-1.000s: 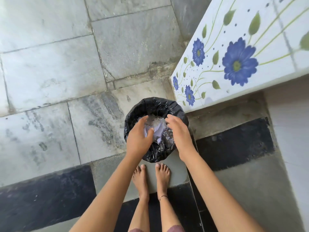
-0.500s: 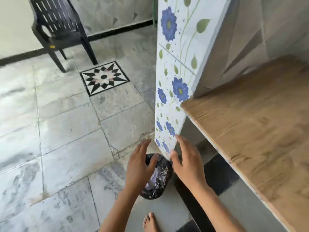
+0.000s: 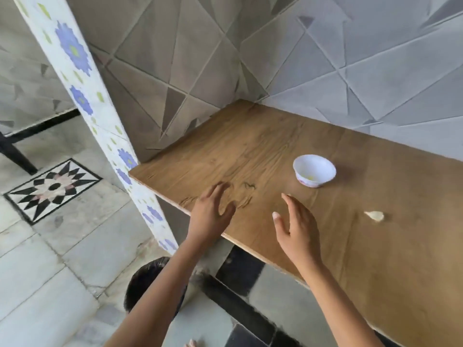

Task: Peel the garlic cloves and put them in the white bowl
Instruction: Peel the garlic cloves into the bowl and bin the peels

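A small white bowl (image 3: 314, 170) stands on the wooden table (image 3: 263, 151), with something pale yellow at its bottom. One unpeeled garlic clove (image 3: 375, 215) lies on the table to the right of my hands. My left hand (image 3: 211, 213) hovers over the table's near left edge, fingers spread and holding nothing. My right hand (image 3: 295, 226) is also over the table, fingers straight and empty, between the left hand and the clove.
A bin lined with a black bag (image 3: 147, 284) stands on the floor under my left forearm. A white pillar with blue flowers (image 3: 82, 96) rises at the table's left corner. Tiled walls back the table. A dark chair leg (image 3: 12, 154) shows at far left.
The view has swung up from the bin on the floor to the tabletop. Both hands left the bin and now hover over the table, empty.
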### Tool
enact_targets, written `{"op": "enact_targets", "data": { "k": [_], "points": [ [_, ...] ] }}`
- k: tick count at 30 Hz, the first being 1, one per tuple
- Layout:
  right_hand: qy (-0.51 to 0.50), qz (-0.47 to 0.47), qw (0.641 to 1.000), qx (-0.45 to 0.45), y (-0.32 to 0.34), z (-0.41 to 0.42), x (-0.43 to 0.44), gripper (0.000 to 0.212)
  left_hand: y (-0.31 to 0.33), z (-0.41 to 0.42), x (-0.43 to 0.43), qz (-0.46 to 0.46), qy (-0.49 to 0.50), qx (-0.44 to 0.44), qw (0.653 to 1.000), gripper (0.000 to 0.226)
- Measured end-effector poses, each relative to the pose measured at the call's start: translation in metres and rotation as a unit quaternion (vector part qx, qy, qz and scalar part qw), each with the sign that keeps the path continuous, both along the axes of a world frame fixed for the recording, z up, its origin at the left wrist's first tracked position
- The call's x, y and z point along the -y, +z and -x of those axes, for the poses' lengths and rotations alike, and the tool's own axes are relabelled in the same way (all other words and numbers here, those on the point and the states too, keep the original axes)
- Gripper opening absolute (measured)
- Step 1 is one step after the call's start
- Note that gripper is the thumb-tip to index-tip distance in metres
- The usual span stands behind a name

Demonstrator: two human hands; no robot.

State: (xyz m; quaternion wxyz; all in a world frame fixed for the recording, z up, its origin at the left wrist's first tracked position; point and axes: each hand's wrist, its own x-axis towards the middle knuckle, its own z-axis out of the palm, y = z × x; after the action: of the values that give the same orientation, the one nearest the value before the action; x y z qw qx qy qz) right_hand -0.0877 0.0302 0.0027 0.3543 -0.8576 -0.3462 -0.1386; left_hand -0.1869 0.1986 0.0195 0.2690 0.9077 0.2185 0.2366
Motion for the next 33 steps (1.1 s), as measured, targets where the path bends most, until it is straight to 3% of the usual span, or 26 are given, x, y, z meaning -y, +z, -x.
{"op": "enact_targets", "data": {
  "k": [7, 12, 16, 18, 22, 24, 28, 31, 33],
  "points": [
    [-0.122, 0.068, 0.990, 0.005, -0.016, -0.046, 0.107, 0.046, 0.001, -0.100, 0.069, -0.035, -0.102, -0.072, 0.992, 0.034],
    [-0.170, 0.239, 0.954, -0.069, -0.043, -0.063, 0.131, 0.057, -0.015, -0.149, 0.074, -0.031, -0.134, -0.140, 0.980, 0.030],
    [-0.194, 0.251, 0.944, -0.088, -0.047, -0.072, 0.136, 0.059, -0.023, -0.174, 0.078, -0.078, -0.164, -0.171, 0.968, 0.024],
    [-0.192, 0.268, 0.939, -0.097, -0.048, -0.073, 0.138, 0.060, -0.024, -0.179, 0.076, -0.086, -0.180, -0.163, 0.966, 0.021],
    [-0.186, 0.287, 0.932, -0.120, -0.051, -0.066, 0.139, 0.060, -0.004, -0.190, 0.063, 0.011, -0.184, -0.025, 0.983, 0.013],
    [-0.188, 0.286, 0.931, -0.126, -0.050, -0.067, 0.136, 0.059, 0.013, -0.211, 0.059, 0.012, -0.203, -0.005, 0.979, 0.013],
    [-0.199, 0.289, 0.929, -0.119, -0.046, -0.071, 0.130, 0.058, 0.030, -0.263, 0.066, -0.060, -0.266, -0.118, 0.955, 0.021],
    [-0.208, 0.292, 0.927, -0.114, -0.047, -0.069, 0.131, 0.059, 0.028, -0.283, 0.079, -0.147, -0.286, -0.244, 0.915, 0.029],
    [-0.210, 0.288, 0.927, -0.115, -0.048, -0.067, 0.132, 0.062, 0.027, -0.288, 0.083, -0.183, -0.302, -0.277, 0.894, 0.028]
  ]
}}
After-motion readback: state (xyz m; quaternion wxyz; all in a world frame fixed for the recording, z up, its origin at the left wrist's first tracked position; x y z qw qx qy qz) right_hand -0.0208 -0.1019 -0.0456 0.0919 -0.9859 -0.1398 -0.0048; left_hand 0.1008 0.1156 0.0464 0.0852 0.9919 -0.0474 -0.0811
